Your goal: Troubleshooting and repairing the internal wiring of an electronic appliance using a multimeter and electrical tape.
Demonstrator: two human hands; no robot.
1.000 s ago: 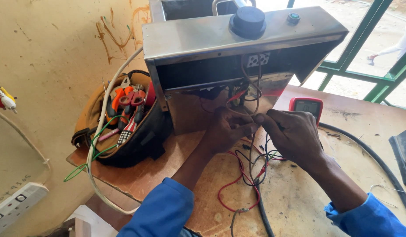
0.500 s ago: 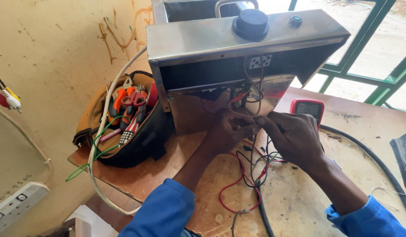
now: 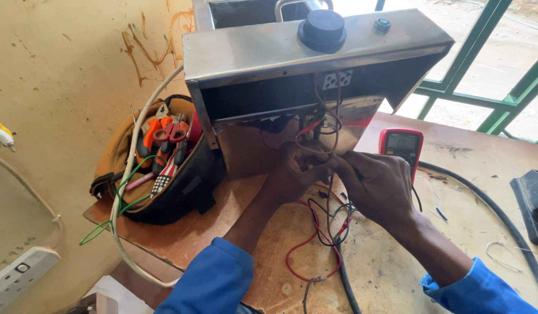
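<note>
A stainless-steel appliance housing (image 3: 263,52) with a black knob (image 3: 322,29) stands open-bottomed toward me on the wooden table (image 3: 391,273). Red and black wires (image 3: 315,241) hang out of it and trail over the table. My left hand (image 3: 295,174) and my right hand (image 3: 379,186) meet just below the opening, fingertips pinched together on the wires at the housing's lower edge. Both arms wear blue sleeves. What exactly lies between the fingertips is hidden.
An open black and tan tool bag (image 3: 164,168) with pliers and screwdrivers sits left of the housing. A red multimeter (image 3: 401,148) lies to the right, a thick black cable (image 3: 501,221) curves past it. A white cable (image 3: 126,192) and power strip (image 3: 16,276) lie left.
The view has shifted slightly; both hands stay at the same spot on the wires with only small finger movements.
</note>
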